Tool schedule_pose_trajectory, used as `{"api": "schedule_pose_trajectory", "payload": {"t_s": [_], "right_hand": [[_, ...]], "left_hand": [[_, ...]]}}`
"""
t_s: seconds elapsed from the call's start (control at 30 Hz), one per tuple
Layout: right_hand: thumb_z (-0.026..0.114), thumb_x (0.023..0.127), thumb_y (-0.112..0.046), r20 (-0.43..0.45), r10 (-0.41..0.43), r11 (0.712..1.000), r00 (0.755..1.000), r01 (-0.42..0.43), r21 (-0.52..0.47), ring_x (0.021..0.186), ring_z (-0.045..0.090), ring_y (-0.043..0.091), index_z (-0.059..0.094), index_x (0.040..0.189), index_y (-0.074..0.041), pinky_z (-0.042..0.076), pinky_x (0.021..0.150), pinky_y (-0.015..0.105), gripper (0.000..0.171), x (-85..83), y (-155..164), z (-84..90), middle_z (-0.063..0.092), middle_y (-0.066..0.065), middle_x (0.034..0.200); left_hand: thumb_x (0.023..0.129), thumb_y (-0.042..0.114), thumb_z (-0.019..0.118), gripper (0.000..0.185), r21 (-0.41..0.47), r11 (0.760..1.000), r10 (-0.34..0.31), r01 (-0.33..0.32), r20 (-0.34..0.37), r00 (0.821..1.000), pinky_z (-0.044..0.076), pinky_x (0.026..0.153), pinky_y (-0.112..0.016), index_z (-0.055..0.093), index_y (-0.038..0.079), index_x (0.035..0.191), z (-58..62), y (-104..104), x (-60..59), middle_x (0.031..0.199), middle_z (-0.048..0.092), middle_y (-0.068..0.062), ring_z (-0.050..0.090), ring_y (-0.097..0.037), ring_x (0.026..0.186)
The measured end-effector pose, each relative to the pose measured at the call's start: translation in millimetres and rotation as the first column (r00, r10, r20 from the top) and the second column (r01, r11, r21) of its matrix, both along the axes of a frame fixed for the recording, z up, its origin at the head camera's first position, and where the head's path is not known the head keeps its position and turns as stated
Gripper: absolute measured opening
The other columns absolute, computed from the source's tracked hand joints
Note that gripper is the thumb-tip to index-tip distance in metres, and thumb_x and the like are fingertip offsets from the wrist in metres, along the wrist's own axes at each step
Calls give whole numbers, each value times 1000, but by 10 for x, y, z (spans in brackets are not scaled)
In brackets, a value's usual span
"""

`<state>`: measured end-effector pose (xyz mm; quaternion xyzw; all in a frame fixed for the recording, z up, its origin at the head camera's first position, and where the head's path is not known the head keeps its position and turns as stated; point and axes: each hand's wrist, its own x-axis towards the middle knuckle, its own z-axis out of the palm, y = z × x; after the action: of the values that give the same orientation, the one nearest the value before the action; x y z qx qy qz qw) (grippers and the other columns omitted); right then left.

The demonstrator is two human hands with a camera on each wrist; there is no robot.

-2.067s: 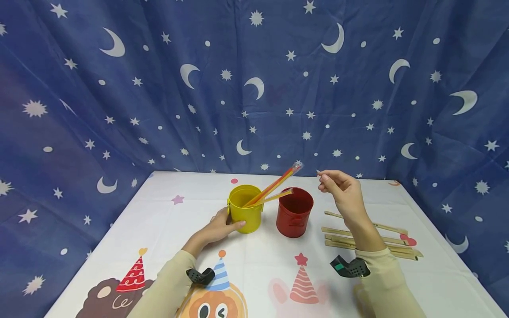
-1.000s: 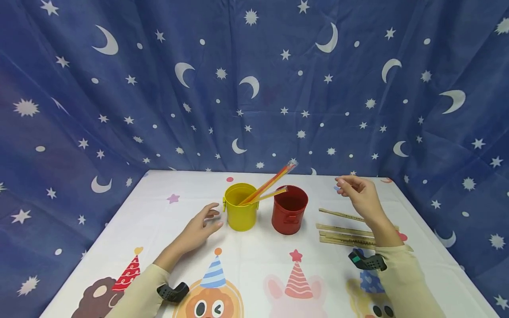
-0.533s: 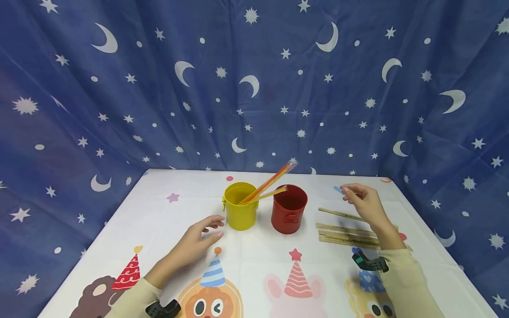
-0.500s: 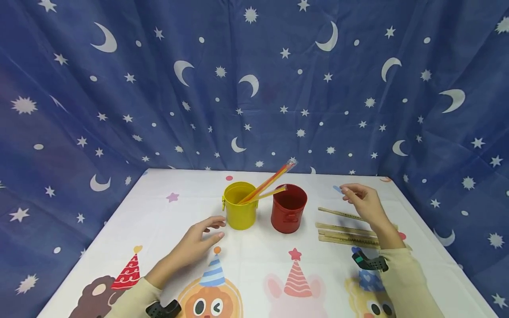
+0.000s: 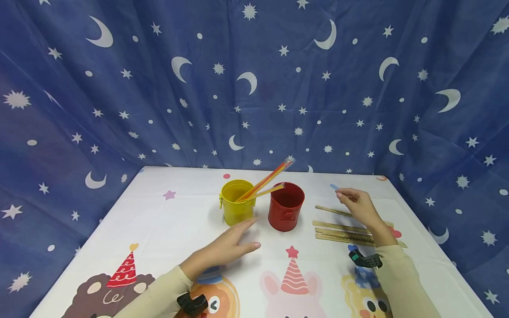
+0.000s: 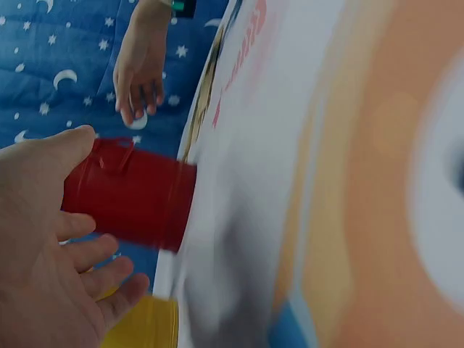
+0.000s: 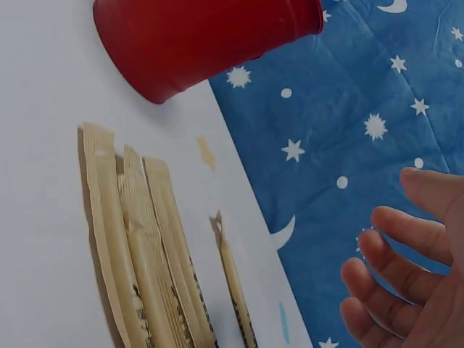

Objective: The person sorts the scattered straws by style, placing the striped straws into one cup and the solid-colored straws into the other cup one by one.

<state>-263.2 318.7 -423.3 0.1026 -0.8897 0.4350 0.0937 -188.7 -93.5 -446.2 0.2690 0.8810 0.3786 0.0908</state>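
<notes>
My left hand, fingers straight and thumb spread, is over the table in front of the yellow bucket. Several orange and yellow straws in clear wrap lean out of that bucket toward the right. Beside it stands the red bucket, upright; in the left wrist view it lies beyond my left hand. My right hand, fingers loosely bent and holding nothing, hovers at the right above several long sticks in tan paper wrappers. The right wrist view shows these wrappers lying roughly side by side, one thinner one apart.
A white tablecloth printed with party-hat animals covers the table. Behind the table's far edge hangs a blue curtain with moons and stars. Both wrists wear dark bands.
My left hand let go of the yellow bucket, drew back left, then moved right in front of it. My right hand moved right and slightly lower. The buckets stay in place.
</notes>
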Motion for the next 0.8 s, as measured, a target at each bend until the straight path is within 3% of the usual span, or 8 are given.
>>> {"api": "schedule_pose_trajectory", "payload": {"t_s": [0.17, 0.27, 0.4, 0.6, 0.8], "right_hand": [[55, 105, -25, 28, 2, 1000, 1000, -2, 23, 95, 56, -12, 62, 131, 8, 47, 81, 9, 42, 3, 21, 3, 65, 30, 128], [56, 105, -26, 51, -6, 999, 999, 4, 48, 95, 53, -11, 62, 131, 7, 47, 81, 11, 42, -4, 39, -17, 65, 29, 129], [57, 104, -24, 56, -21, 997, 998, 16, 78, 87, 53, -3, 62, 129, 8, 47, 74, 16, 41, -38, 72, -86, 67, 28, 123], [58, 103, -23, 77, -31, 993, 997, 22, 118, 79, 49, 10, 64, 127, 8, 44, 65, 22, 40, -91, 114, -189, 67, 26, 114], [60, 102, -18, 89, -29, 987, 996, 14, 163, 87, 54, 17, 66, 124, 8, 45, 76, 27, 35, -108, 117, -261, 70, 26, 111]], "left_hand": [[97, 50, 62, 86, -17, 999, -28, 28, 17, 999, 27, 125, -56, 17, 19, 163, -32, 219, -97, 169, 25, -6, 25, -29, 156], [96, 51, 62, 91, -31, 1000, -3, 4, 32, 999, 25, 126, -56, 9, 22, 164, -74, 316, -162, 170, 20, -5, 21, -29, 157], [97, 48, 62, 93, -11, 999, 35, -35, 42, 998, 22, 128, -54, 4, 18, 164, -145, 444, -265, 172, 13, -6, 16, -28, 159], [97, 42, 62, 97, 119, 988, 87, -95, 77, 993, 18, 129, -54, 0, 12, 164, -221, 666, -419, 173, 7, -5, 11, -28, 160], [93, 36, 68, 99, 240, 954, 160, -181, 106, 981, 27, 125, -56, 1, 13, 164, -281, 814, -508, 169, 22, -9, 24, -31, 156]]}}
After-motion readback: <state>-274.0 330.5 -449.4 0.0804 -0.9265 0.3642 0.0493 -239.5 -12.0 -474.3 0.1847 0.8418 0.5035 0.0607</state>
